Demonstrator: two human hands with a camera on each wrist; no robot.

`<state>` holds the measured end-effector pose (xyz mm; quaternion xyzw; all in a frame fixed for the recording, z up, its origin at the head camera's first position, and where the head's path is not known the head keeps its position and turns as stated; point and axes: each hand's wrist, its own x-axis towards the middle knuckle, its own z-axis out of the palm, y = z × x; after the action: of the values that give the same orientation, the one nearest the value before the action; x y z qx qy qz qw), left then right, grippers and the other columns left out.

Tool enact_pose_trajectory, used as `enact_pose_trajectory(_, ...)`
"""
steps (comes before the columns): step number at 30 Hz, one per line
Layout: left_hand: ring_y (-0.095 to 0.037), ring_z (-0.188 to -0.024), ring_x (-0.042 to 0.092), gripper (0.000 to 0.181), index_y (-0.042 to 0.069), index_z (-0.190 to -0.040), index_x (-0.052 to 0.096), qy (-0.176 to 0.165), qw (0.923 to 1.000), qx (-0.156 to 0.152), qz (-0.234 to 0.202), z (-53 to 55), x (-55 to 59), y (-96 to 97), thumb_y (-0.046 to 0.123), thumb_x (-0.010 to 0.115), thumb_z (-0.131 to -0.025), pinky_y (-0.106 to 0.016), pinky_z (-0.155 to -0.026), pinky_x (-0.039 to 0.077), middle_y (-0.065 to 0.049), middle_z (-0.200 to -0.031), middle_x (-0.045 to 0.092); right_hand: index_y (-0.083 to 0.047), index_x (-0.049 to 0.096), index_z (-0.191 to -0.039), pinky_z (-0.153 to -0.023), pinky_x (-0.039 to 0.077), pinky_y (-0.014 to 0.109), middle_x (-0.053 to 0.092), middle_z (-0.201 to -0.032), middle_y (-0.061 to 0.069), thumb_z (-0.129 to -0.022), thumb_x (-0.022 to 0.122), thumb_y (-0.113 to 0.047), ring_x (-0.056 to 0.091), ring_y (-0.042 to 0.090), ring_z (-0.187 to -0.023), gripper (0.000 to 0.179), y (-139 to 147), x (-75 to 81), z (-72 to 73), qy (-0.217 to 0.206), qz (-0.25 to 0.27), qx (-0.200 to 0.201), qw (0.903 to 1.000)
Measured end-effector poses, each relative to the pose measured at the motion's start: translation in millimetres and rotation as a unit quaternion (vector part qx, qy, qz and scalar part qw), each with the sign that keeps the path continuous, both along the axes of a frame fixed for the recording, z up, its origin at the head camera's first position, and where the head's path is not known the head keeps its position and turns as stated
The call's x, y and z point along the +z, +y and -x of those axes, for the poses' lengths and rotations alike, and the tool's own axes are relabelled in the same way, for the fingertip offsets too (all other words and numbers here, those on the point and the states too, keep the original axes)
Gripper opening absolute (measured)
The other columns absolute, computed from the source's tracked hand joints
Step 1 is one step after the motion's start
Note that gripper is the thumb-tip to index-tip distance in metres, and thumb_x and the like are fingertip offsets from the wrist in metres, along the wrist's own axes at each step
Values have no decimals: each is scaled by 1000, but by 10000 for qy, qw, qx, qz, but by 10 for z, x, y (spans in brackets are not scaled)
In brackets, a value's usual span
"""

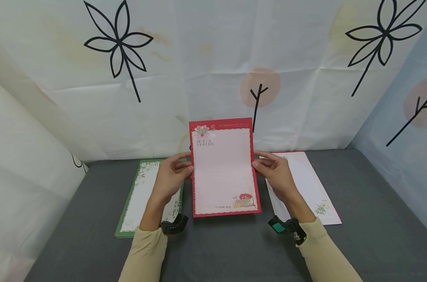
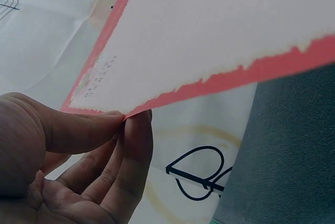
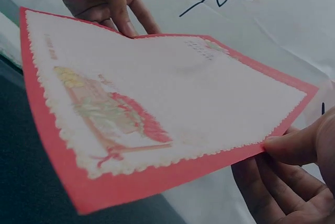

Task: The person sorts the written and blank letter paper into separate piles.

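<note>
A red-bordered sheet of letter paper (image 1: 222,172) with a pale centre is held up over the table between both hands. Flowers are printed at its top left and a small coloured picture at its bottom right. My left hand (image 1: 172,174) pinches its left edge between thumb and fingers, which the left wrist view shows closely. At the opposite edge my right hand (image 1: 275,174) pinches the paper with the thumb in front. In the right wrist view the sheet (image 2: 209,35) bends slightly between the hands.
Green-bordered paper (image 1: 129,211) lies on the dark grey table (image 1: 227,250) beneath the left hand. White paper with a leaf print (image 1: 310,188) lies at the right. Behind the table hangs a white cloth (image 1: 213,47) with black leaf drawings.
</note>
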<state>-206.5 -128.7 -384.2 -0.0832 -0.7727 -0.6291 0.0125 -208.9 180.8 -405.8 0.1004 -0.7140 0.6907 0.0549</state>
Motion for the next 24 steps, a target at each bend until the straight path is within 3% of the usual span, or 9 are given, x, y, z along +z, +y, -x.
enact_pose_trajectory(7,-20,-92,73,44,1,-138,61,72,9998,148,-70,-8,42,-62,-7,65,-94,-28,-76,58,-26,-114,68,10,58,-136,-79,59,31,68,-114,31,-97,62,6,73,12,-87,39,-103,14,-31,52,265,-83,9996)
enact_pose_trajectory(13,-17,-92,73,45,2,-139,60,53,9997,235,-37,-15,61,-135,-6,65,-95,-30,-78,59,-26,-116,68,11,59,-134,-78,59,32,72,-109,23,-97,62,8,73,13,-87,38,-198,29,-32,200,508,-70,9985)
enact_pose_trajectory(19,-21,-93,74,44,1,-139,60,232,9990,379,93,-17,79,-222,-6,65,-95,-31,-80,59,-28,-115,67,11,60,-133,-77,59,32,74,-103,14,-95,64,8,73,13,-84,38,-312,34,-12,209,748,-15,9970)
enact_pose_trajectory(24,-25,-94,74,43,0,-139,59,351,9967,646,350,-24,102,-309,-4,64,-97,-28,-81,58,-28,-116,67,13,60,-132,-74,60,33,73,-102,18,-95,64,9,73,12,-80,38,-452,9,17,188,851,120,9961)
